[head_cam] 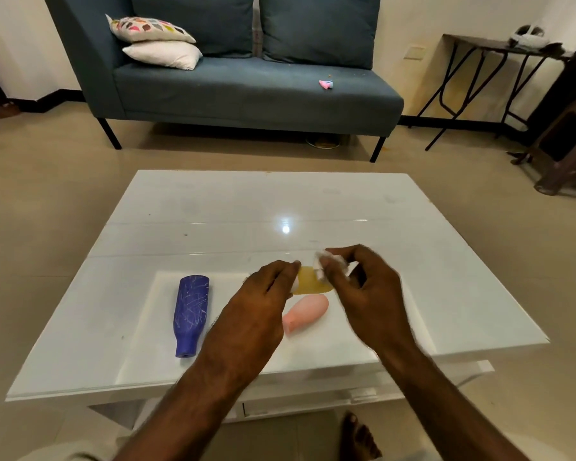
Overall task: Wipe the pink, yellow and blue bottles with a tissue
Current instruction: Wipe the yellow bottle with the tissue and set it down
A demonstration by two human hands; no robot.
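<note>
A yellow bottle [310, 283] is held just above the white table [213, 207], gripped at one end by my left hand [260, 301]. My right hand [363, 287] pinches a crumpled white tissue [330, 265] against the bottle's other end and is blurred. Just below them a pink bottle [305, 312] lies on its side, partly hidden by my left hand. Further left, a blue bottle [191, 312] with pale scratch marks lies on its side, neck toward me.
The bottles rest on a white mat [160, 294] near the table's front edge. A blue-grey sofa [246, 84] with cushions stands beyond the table, and a folding side table [499, 48] is at the right. My bare foot [358, 437] shows below the table.
</note>
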